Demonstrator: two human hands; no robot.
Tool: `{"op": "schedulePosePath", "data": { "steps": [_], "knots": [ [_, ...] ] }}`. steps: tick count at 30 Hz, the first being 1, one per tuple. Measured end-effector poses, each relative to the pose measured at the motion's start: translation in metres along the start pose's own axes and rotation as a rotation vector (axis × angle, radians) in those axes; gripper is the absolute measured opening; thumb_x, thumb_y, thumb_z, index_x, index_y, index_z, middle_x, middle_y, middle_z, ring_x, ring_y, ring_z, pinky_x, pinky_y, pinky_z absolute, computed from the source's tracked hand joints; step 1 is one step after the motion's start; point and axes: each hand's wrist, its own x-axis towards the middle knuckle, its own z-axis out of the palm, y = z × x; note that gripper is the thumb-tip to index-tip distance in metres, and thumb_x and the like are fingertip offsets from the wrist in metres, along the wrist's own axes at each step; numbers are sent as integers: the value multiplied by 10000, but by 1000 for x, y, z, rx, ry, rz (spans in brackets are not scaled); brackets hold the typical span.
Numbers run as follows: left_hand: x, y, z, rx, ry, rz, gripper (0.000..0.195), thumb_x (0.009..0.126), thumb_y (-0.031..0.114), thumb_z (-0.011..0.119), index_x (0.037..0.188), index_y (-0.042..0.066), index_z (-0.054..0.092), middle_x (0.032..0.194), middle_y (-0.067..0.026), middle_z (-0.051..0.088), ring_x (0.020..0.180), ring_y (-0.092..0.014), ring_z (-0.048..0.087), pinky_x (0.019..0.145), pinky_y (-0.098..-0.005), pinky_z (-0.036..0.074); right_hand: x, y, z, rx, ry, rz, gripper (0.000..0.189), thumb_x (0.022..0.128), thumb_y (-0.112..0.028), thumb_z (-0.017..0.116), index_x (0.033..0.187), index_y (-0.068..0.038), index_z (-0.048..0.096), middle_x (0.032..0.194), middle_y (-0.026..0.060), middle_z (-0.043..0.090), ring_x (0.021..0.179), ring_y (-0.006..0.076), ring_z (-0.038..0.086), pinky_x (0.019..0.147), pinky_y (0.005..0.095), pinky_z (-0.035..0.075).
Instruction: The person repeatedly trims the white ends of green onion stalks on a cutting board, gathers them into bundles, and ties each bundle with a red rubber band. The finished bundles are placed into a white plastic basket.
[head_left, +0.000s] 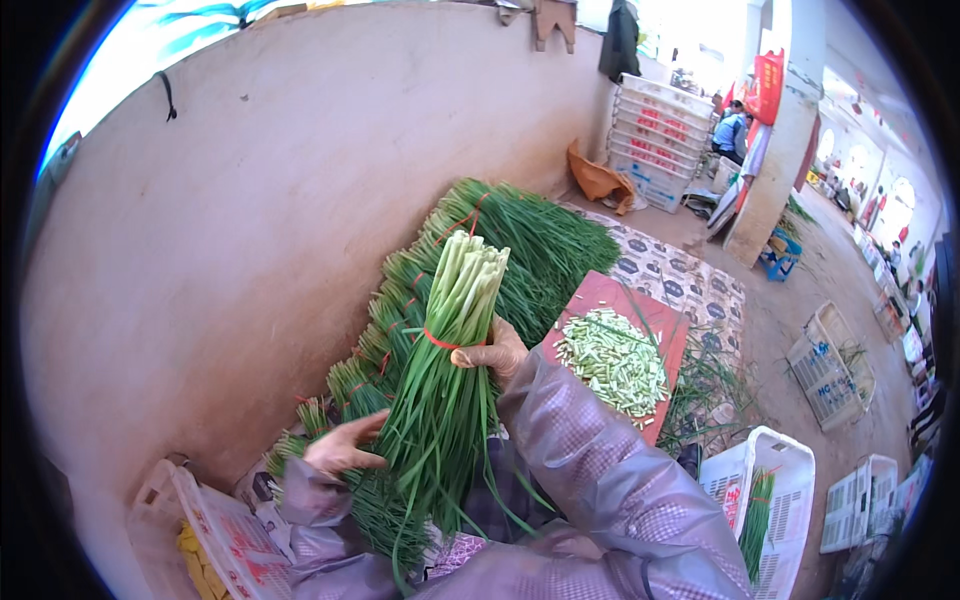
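A thick bunch of garlic chives (450, 375) stands upright before me, pale cut stems up and green leaves hanging down. A red band (442, 341) circles it below the stem ends. My right hand (499, 352), in a thin glove, grips the bunch at the band. To the left of the leaves is my left hand (349, 448), fingers apart and slightly blurred, holding nothing; whether its fingertips touch the leaves I cannot tell. Behind, along the wall, lies a pile of banded chive bunches (525, 247). Short cut stem pieces (611, 360) cover much of a red board (667, 319) on the right.
At lower right a white plastic crate (799, 480) holds a chive bunch (759, 517). Another white crate (232, 540) sits at lower left. Loose leaves (705, 397) litter the patterned sheet (675, 266). Stacked crates (660, 139) and a pillar (780, 165) stand farther back, near a seated person (731, 135).
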Motion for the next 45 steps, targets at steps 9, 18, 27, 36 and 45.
{"op": "schedulePosePath", "data": {
  "steps": [9, 18, 27, 36, 45],
  "knots": [
    [58, 79, 57, -174, 362, 564, 917, 666, -2, 817, 1447, 41, 339, 1455, -119, 395, 1283, -219, 442, 1033, -358, 426, -4, -3, 65, -358, -165, -454, 982, 603, -5, 851, 1424, -61, 315, 1360, 101, 463, 1273, 243, 438, 1084, 390, 356],
    [61, 123, 31, 40, 810, 687, 805, 618, -76, 810, 1333, -13, 446, 1250, -125, 572, 1108, -238, 585, 952, -372, 496, -67, 31, -32, -1419, -621, 430, 806, 823, -520, 612, 1474, -126, 345, 1499, 145, 359, 1357, 304, 387, 1126, 406, 308],
    [152, 129, 95, 1166, 176, 279, 832, 543, 114, 807, 1317, 162, 506, 1031, -152, 622, 942, -335, 640, 813, -419, 532, -180, 43, -215, -1988, 212, 892, 539, 811, -170, 636, 1327, -106, 497, 1298, 109, 527, 1153, 299, 576, 887, 398, 511],
    [241, 44, 144, 1036, -168, 39, 835, 560, 235, 801, 1328, 128, 490, 1171, -142, 625, 1083, -353, 601, 944, -420, 471, -225, 19, -210, -690, 787, 743, 593, 768, -120, 687, 1277, 14, 415, 1123, 192, 635, 1085, 227, 617, 895, 331, 507],
    [268, 32, 165, 1053, -260, -149, 839, 551, 264, 798, 1317, 124, 486, 1116, -187, 640, 1060, -366, 617, 898, -431, 494, -238, 53, -159, -1093, 697, 549, 387, 964, -251, 486, 1267, -29, 395, 1187, 199, 627, 1097, 361, 606, 908, 455, 484]
  ]
}}
